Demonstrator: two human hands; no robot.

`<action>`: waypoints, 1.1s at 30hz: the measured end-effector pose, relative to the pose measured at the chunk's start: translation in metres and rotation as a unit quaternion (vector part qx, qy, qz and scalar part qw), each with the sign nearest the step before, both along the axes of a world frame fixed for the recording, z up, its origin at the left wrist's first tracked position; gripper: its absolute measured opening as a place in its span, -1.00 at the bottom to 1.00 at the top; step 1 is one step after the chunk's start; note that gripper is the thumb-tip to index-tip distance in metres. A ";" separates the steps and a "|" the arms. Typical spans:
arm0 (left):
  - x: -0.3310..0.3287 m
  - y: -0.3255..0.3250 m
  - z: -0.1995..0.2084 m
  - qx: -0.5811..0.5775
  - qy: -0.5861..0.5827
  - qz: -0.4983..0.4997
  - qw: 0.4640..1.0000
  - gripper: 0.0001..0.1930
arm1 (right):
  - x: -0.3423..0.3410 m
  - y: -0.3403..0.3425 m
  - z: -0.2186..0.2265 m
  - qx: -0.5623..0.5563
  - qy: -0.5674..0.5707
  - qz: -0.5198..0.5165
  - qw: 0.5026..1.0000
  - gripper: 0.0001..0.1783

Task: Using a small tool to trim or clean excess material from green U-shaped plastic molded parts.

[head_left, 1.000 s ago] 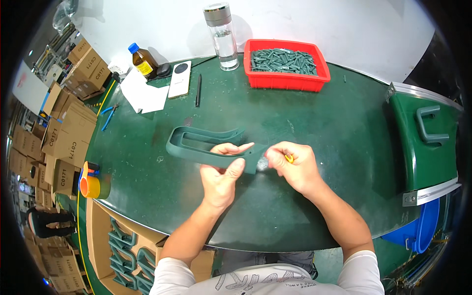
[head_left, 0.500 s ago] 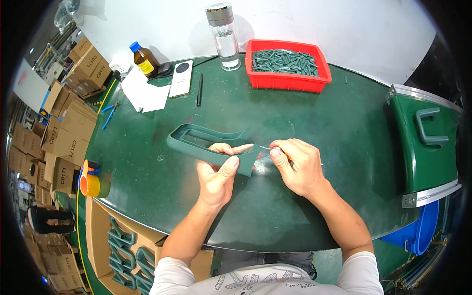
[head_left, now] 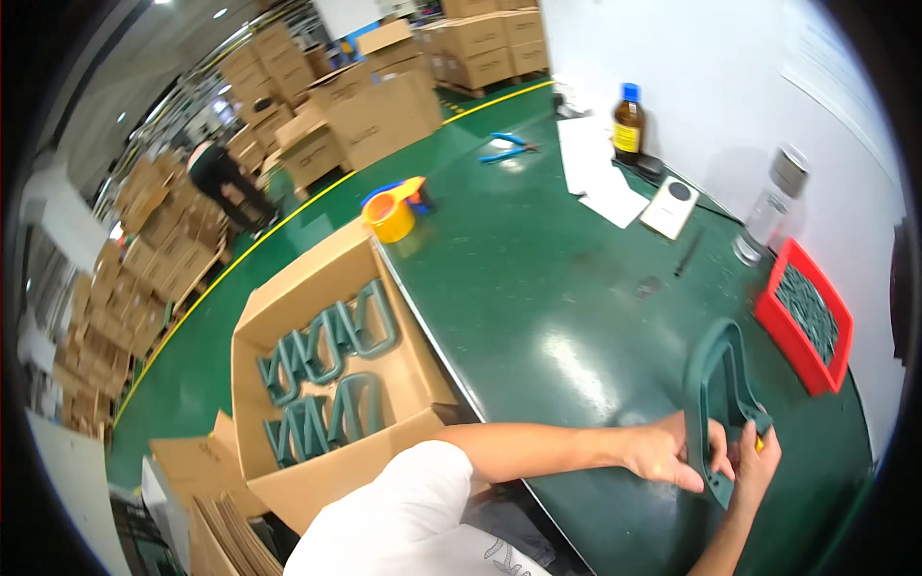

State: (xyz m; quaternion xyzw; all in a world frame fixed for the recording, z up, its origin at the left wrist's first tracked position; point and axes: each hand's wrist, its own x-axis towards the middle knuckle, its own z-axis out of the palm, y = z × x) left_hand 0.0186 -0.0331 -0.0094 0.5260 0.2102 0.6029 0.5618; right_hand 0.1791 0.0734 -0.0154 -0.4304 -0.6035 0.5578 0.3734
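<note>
A green U-shaped plastic handle [head_left: 697, 384] stands tilted over the table at the lower right, its curved end up. My left hand [head_left: 663, 451] is closed around its lower part, fingers reaching through the frame. At the handle's other lower end is my right hand [head_left: 756, 468], its fingers closed on a small yellow-handled tool [head_left: 760, 444]. Most of that tool is hidden in the fingers, and its tip cannot be made out here.
Left of the table, an open cardboard box [head_left: 331, 472] holds several green handles [head_left: 369, 317]. An orange tape dispenser [head_left: 389, 219] sits at the table corner, blue pliers [head_left: 509, 147] beyond. A red bin [head_left: 780, 312] of small green pieces, a clear bottle [head_left: 759, 223] and a brown bottle [head_left: 629, 125] line the wall.
The view has swung left, bringing the cardboard box and background person into fuller sight. The handle has turned from lying sideways to standing curved end up; both hands keep their hold.
</note>
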 end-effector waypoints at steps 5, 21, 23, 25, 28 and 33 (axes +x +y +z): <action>-0.004 -0.006 0.003 0.002 0.008 -0.010 1.000 -0.64 | 0.011 0.012 -0.017 0.066 0.055 0.073 0.994 -0.69; -0.019 0.018 -0.006 -0.121 0.008 0.097 0.988 -0.54 | -0.012 -0.039 0.022 0.030 -0.035 0.077 0.996 -0.83; -0.021 0.008 0.001 -0.126 -0.029 0.129 0.983 -0.60 | -0.013 -0.037 0.036 0.053 -0.039 0.145 0.987 -0.71; -0.019 0.000 -0.008 -0.118 -0.075 0.150 0.979 -0.63 | -0.020 -0.041 0.031 0.184 -0.033 0.168 0.968 -0.58; -0.015 0.007 -0.012 -0.043 -0.074 0.177 0.981 -0.61 | -0.012 -0.033 0.036 0.352 -0.101 0.157 0.917 -0.52; -0.020 0.015 -0.012 -0.035 -0.089 0.217 0.971 -0.59 | 0.001 -0.025 0.035 0.396 -0.087 0.054 0.913 -0.68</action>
